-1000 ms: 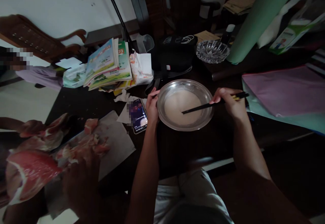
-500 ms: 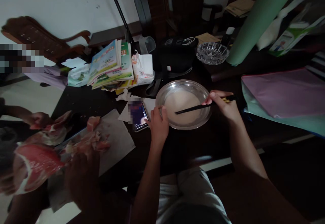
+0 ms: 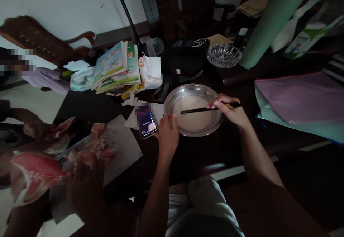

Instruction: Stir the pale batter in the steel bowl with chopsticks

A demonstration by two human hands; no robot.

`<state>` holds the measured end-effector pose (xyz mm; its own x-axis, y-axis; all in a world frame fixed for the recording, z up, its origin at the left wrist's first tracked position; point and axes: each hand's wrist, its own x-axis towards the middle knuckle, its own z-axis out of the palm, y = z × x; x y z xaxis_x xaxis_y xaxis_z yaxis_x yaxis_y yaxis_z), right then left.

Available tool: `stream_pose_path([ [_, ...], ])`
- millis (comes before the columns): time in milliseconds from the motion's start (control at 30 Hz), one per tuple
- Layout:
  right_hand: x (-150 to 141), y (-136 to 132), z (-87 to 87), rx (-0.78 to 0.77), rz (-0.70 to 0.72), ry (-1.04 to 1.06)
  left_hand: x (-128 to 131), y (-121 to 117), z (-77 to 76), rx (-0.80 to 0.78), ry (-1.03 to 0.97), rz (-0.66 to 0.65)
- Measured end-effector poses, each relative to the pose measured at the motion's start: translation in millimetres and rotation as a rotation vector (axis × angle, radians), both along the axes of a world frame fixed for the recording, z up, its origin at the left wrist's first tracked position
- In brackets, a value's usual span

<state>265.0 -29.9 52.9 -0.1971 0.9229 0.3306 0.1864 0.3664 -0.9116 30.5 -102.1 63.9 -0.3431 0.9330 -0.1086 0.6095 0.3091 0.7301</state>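
Fingers of the right hand (image 3: 230, 110) hold black chopsticks (image 3: 197, 110) over pale liquid (image 3: 195, 122) in the metal bowl (image 3: 200, 133), right of the phone (image 3: 148, 125), while the left hand (image 3: 169, 138), its grip unclear, touches the bowl's phone-side rim.

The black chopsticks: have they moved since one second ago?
Yes. Judged against the pink folder, the black chopsticks in the right hand have moved left across the view, away from it.

One round, shiny metal bowl (image 3: 192, 90), wide-rimmed, upright at the scene's centre, containing pale cream liquid (image 3: 192, 122), with one pair of black chopsticks (image 3: 197, 110), gold-marked towards the right, slanting across its right rim, tips leftward.
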Motion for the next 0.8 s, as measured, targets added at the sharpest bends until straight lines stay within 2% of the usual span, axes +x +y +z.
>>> stream_pose_path([
  [200,11.1,-0.9,2.4,0.01,-0.222,0.111,-3.4,1.9,-5.2,0.054,-0.011,-0.015],
  [267,11.5,-3.0,3.4,-0.019,-0.181,0.124,-5.3,4.2,-7.9,0.084,-0.02,-0.024],
  [367,4.4,-3.5,2.0,-0.069,-0.03,0.066,-8.5,8.8,-11.0,0.122,-0.019,-0.041],
  [433,0.4,-1.8,-0.2,-0.059,0.021,0.037,-10.5,11.5,-12.1,0.116,0.005,-0.038],
  [500,1.3,0.5,-2.0,-0.023,-0.024,0.026,-12.2,13.2,-12.8,0.104,0.034,-0.031],
  [600,9.1,1.4,-1.5,0.023,-0.208,0.076,-14.1,14.1,-13.1,0.117,0.076,-0.043],
  [667,12.2,-0.1,0.7,0.025,-0.27,0.123,-14.8,14.2,-12.5,0.123,0.11,-0.054],
  [733,9.8,-2.2,3.2,-0.014,-0.216,0.11,-14.9,14.3,-10.9,0.124,0.136,-0.059],
  [800,3.6,-3.3,4.3,-0.072,-0.085,0.056,-14.4,14.2,-8.6,0.123,0.147,-0.064],
])
